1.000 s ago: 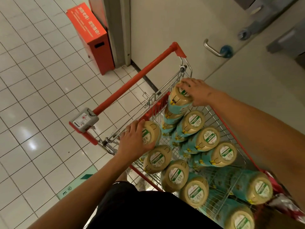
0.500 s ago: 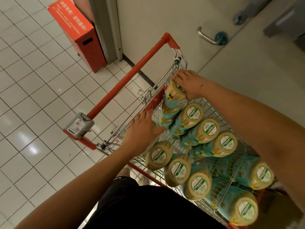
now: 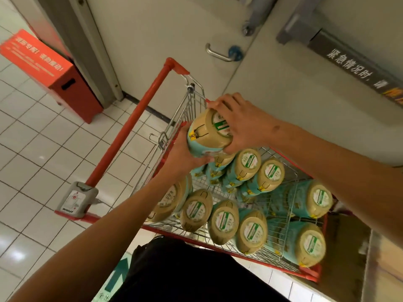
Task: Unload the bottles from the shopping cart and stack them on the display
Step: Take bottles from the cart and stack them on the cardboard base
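Both hands, left hand [image 3: 185, 153] and right hand [image 3: 244, 125], grip one bottle [image 3: 207, 134] above shopping cart [image 3: 189, 105]; many bottles left, display unseen

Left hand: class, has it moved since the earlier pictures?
Yes. The left hand left the bottles near the cart handle end and went toward the cart's far corner, under the bottle that the right hand grips.

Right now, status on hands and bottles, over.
Both hands on one bottle: left hand under it, right hand on the cap. Bottle above the cart. More bottles inside. Nothing in the way.
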Demonstrator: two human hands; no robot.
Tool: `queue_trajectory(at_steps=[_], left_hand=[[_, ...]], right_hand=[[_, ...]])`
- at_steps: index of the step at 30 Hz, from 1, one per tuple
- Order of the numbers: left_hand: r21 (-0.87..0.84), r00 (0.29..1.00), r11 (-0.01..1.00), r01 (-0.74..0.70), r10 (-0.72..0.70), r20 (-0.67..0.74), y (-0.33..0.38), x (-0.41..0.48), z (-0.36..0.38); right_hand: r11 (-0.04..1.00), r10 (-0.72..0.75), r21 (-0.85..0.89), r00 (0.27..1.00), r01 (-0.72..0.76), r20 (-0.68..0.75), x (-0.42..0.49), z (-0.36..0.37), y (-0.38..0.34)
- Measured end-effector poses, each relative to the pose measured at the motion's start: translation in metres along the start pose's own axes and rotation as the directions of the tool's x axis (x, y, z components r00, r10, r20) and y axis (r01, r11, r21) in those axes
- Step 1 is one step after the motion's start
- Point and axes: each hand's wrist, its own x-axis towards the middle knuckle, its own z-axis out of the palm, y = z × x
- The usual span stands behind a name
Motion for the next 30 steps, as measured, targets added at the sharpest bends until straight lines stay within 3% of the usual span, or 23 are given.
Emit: queue_trajectory(at_steps=[5, 8, 10, 12, 14, 15, 18, 20, 23, 27, 30], left_hand=[[-0.079, 0.978, 0.977, -0.197, 0.202, 0.053, 0.029, -0.011, 0.008], [-0.100, 0.961, 0.968, -0.230, 0.242, 0.137, 0.041, -0.021, 0.021], [-0.107, 0.939, 0.962, -0.252, 0.269, 0.214, 0.049, -0.027, 0.031], [-0.129, 0.925, 0.964, -0.232, 0.259, 0.278, 0.055, -0.035, 0.042], [-0.152, 0.924, 0.973, -0.175, 0.216, 0.315, 0.060, -0.044, 0.053], [-0.157, 0.920, 0.977, -0.145, 0.192, 0.342, 0.064, -0.049, 0.058], [-0.132, 0.886, 0.990, -0.051, 0.106, 0.451, 0.070, -0.058, 0.076], [-0.124, 0.852, 0.992, 0.029, 0.041, 0.522, 0.072, -0.067, 0.093], [-0.085, 0.781, 0.994, 0.072, -0.003, 0.625, 0.081, -0.081, 0.127], [-0.072, 0.653, 0.994, 0.087, -0.002, 0.758, 0.099, -0.109, 0.187], [-0.045, 0.575, 0.993, 0.105, -0.024, 0.818, 0.112, -0.145, 0.235]], right_hand=[[0.997, 0.037, 0.073, 0.981, -0.024, -0.188, -0.069, -0.013, -0.015], [0.939, 0.118, 0.343, 0.948, -0.009, -0.297, -0.116, -0.007, -0.015], [0.766, 0.287, 0.640, 0.864, 0.052, -0.414, -0.147, 0.006, -0.015], [0.513, 0.604, 0.853, 0.666, 0.096, -0.438, -0.171, 0.028, -0.021], [0.260, 0.841, 0.952, 0.446, 0.162, -0.305, -0.188, 0.054, -0.032], [0.136, 0.900, 0.967, 0.380, 0.217, -0.212, -0.196, 0.068, -0.039], [-0.190, 0.947, 0.912, 0.313, 0.363, 0.072, -0.219, 0.095, -0.054], [-0.295, 0.939, 0.852, 0.294, 0.432, 0.177, -0.240, 0.105, -0.065], [-0.297, 0.955, 0.768, 0.168, 0.567, 0.245, -0.275, 0.117, -0.079], [-0.185, 0.929, 0.703, -0.112, 0.686, 0.354, -0.336, 0.137, -0.102], [-0.093, 0.868, 0.682, -0.276, 0.726, 0.412, -0.391, 0.156, -0.123]])
